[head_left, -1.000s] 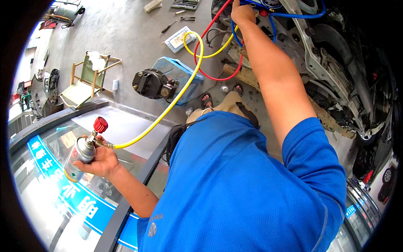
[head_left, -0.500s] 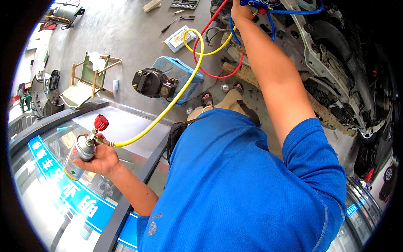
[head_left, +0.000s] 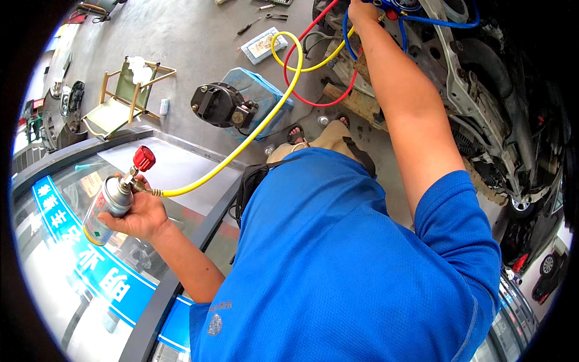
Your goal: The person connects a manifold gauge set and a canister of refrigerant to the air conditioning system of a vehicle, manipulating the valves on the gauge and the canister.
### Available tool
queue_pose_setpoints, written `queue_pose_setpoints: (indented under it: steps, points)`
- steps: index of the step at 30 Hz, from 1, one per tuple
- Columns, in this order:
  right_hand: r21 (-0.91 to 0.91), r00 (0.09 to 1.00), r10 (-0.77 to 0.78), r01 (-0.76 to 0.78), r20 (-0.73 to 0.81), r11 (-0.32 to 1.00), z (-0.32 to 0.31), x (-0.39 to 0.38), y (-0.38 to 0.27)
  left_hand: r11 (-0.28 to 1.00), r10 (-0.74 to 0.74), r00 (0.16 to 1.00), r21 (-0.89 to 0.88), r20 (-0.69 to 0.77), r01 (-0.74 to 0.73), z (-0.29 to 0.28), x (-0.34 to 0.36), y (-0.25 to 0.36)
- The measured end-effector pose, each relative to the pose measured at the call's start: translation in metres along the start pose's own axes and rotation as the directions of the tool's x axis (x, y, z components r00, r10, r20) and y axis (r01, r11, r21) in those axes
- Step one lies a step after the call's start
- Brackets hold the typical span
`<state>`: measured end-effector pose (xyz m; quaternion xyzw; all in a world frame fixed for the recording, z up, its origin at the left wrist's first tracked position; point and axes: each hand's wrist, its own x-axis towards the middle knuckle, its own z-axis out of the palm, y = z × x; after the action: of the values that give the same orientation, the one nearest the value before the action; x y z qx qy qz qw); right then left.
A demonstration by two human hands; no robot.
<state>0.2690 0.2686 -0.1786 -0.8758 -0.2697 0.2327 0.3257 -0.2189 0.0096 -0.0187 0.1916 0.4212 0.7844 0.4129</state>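
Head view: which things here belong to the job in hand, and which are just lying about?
Seemingly part of the job:
metal can, in the left hand
red knob, above the can
yellow hose
blue gauge set, at the right hand
red hose
blue hose

Seemingly just lying about:
folding chair
screwdriver
pale blue case

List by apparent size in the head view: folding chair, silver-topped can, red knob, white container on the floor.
1. Folding chair
2. Silver-topped can
3. Red knob
4. White container
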Motion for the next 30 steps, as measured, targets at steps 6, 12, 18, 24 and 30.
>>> queue_pose_setpoints:
  steps: [6, 12, 18, 24, 30]
  points:
    - [-0.11, 0.998, -0.054, 0.052, -0.019, 0.993, 0.006, 0.016, 0.007, 1.0, -0.019, 0.999, 0.009, 0.044, 0.018, -0.005, 0.003, 0.004]
    - [-0.123, 0.996, -0.087, 0.085, -0.01, 0.989, 0.009, 0.019, 0.008, 1.0, -0.012, 0.998, 0.012, 0.064, 0.012, -0.002, 0.002, 0.004]
    - [0.021, 0.998, -0.05, 0.051, -0.034, 0.998, 0.003, 0.008, 0.007, 1.0, 0.025, 1.0, 0.011, 0.019, -0.025, 0.006, -0.003, 0.003]
    - [0.297, 0.99, 0.018, -0.059, 0.139, 0.953, 0.008, 0.013, 0.028, 0.999, 0.041, 0.998, -0.001, 0.052, -0.041, 0.004, -0.004, 0.005]
    - [0.256, 0.999, -0.044, 0.044, -0.006, 0.966, -0.005, -0.011, 0.012, 0.998, 0.052, 0.999, 0.019, -0.015, -0.052, 0.007, -0.007, 0.004]
